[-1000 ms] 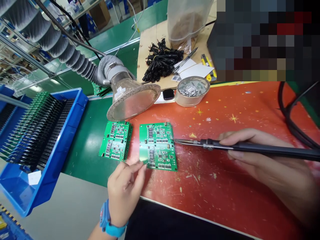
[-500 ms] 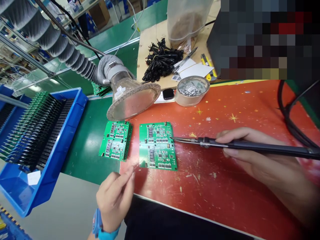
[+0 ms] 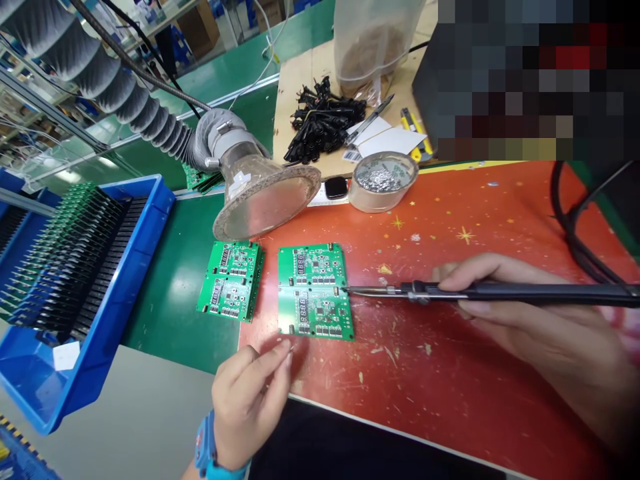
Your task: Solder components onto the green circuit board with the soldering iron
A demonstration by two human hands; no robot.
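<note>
Soldering iron [image 3: 415, 291], in the head view, has shifted slightly toward the wearer compared with half a second ago: its tip sat by the upper half of the green circuit board [image 3: 317, 303] then, and now it is at that board's right edge, close to the seam between the two halves. Whether the tip presses on a pad or hovers just above cannot be told. The right hand [image 3: 537, 340] has its thumb and fingers clamped around the handle. The left hand [image 3: 253, 393] had drawn back from the board half a second ago and has since come nearer again, its thumb and index finger together just beside the lower left corner; anything as thin as a wire between them is too small to make out. The board itself lies flat on the red mat [image 3: 440, 387], unmoved, with the stack of circuit boards [image 3: 230, 280] to its left and the fume-extractor hood [image 3: 267, 203] beyond. My judgement is that attention has passed to a spot near the seam, with the left hand kept close while the iron does the working.
</note>
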